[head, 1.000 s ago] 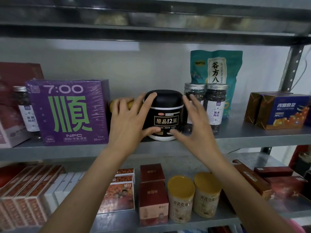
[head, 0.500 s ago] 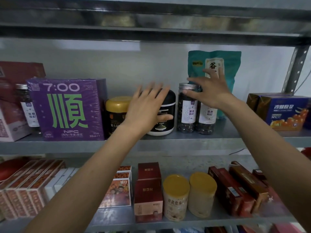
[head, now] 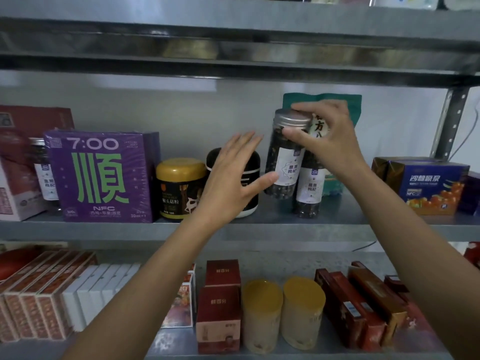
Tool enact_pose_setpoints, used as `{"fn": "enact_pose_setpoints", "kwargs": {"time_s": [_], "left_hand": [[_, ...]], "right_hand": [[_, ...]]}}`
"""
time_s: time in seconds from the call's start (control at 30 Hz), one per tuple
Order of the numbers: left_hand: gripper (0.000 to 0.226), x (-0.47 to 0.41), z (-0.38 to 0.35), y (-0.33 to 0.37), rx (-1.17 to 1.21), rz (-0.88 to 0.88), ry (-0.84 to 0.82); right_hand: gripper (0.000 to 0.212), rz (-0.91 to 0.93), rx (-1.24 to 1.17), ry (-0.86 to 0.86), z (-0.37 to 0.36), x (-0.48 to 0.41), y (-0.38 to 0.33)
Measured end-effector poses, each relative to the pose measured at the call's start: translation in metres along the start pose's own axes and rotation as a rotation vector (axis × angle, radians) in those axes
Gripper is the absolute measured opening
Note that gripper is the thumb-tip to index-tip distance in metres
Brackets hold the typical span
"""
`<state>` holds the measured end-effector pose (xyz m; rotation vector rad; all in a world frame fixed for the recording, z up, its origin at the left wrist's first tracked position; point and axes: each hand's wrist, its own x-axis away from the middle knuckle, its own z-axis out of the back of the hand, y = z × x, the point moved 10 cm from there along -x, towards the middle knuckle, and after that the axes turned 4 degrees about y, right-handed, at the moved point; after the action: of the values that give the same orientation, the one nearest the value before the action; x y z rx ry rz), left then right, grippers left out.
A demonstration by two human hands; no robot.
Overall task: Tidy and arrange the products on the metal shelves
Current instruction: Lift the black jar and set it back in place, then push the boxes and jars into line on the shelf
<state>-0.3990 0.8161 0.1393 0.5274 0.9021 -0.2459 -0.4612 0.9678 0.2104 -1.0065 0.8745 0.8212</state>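
Gripping one raised jar (head: 284, 162), right hand (head: 327, 137), two shelved jars (head: 308, 194)

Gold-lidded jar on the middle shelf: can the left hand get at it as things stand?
Probably yes. The left hand is open and empty, in front of the black jar beside the gold-lidded jar, which nothing blocks.
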Motion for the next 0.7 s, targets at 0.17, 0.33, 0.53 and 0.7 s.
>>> {"fn": "enact_pose_setpoints", "kwargs": {"time_s": [0.17, 0.33, 0.53, 0.7], "left_hand": [[0.060, 0.016, -0.015, 0.026, 0.793, 0.438, 0.049], [0.065, 0.057, -0.070, 0.068, 1.502, 0.966, -0.234], [0.057, 0.099, -0.087, 0.114, 1.961, 1.362, -0.113], [0.051, 0.117, -0.087, 0.117, 1.993, 1.465, 0.026]], "right_hand": [[0.024, -0.273, -0.592, 0.012, 0.012, 0.003, -0.011], [0.044, -0.826, -0.852, -0.280, -0.037, 0.044, 0.011], [0.021, -1.236, -0.934, -0.545, -0.066, 0.120, 0.020], [0.022, -1.171, -0.921, -0.616, -0.079, 0.142, 0.016]]}}
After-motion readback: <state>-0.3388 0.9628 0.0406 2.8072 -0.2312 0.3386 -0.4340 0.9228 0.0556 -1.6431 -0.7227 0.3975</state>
